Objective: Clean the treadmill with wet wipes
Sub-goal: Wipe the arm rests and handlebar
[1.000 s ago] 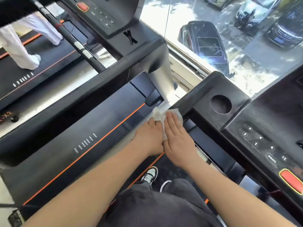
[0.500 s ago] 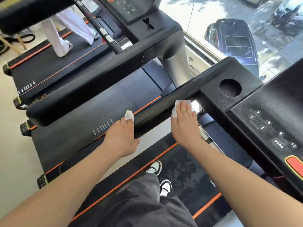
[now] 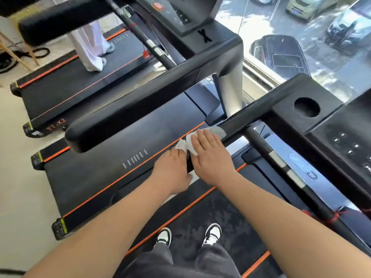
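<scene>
Right grip (image 3: 210, 163), fingers flat and released, presses a wet wipe (image 3: 214, 131) onto the treadmill's handrail (image 3: 249, 118); left grip (image 3: 172, 172) clenches a second wipe (image 3: 180, 145) just beside it. Rail wiping looks underway; console (image 3: 341, 141) and belt (image 3: 208, 209) seemingly remain to clean.

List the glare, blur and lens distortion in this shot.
Head view: the sunlit pavement outside is blown out; head view, top left: the padded bar is motion-smeared; head view: the straight handrails look slightly bowed by the wide lens; head view: the wet wipe and right hand are sharp.
</scene>
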The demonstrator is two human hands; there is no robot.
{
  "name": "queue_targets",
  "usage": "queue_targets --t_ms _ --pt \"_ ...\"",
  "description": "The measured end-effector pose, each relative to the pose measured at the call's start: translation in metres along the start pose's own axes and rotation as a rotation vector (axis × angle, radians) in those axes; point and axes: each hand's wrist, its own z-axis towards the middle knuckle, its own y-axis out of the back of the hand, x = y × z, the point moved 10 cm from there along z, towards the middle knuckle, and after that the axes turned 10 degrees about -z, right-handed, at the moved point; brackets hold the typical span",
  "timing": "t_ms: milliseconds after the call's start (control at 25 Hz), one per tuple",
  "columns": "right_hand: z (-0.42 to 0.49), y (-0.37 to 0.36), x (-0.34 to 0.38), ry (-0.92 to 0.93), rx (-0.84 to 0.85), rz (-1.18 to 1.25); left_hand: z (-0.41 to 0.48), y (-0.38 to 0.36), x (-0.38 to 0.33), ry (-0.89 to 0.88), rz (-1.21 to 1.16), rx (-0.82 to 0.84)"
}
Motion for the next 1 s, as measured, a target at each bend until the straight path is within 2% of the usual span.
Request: queue_targets --t_ms 120,240,360,440,600,720,800,880,1000 --pt "-0.011 -0.002 0.057 -0.001 -0.060 -0.010 -0.045 -0.008 0.054 0.064 0.025 0.018" --pt "-0.030 -0.010 0.133 0.112 -0.065 0.040 -0.094 -0.017 0.112 0.111 -0.048 0.034" --pt "-0.040 -0.014 0.150 0.205 -0.046 0.027 -0.115 -0.026 0.138 0.136 -0.089 0.063" --pt "-0.031 -0.008 0.120 0.123 -0.058 -0.005 -0.103 -0.027 0.131 0.118 -0.084 0.060" --pt "-0.001 -0.032 0.042 -0.207 0.054 0.021 -0.071 -0.028 0.087 0.012 0.017 0.063" --pt "-0.001 -0.047 0.068 -0.286 0.027 0.060 -0.079 -0.028 0.084 -0.042 0.094 0.044" --pt "-0.019 -0.041 0.111 -0.255 -0.081 0.099 -0.101 -0.029 0.100 -0.050 0.099 0.009" --pt "-0.037 -0.033 0.152 -0.169 -0.182 0.167 -0.131 -0.034 0.126 -0.014 0.025 -0.024" --pt "-0.055 -0.040 0.196 -0.074 -0.212 0.199 -0.171 -0.049 0.159 0.038 -0.316 -0.046"
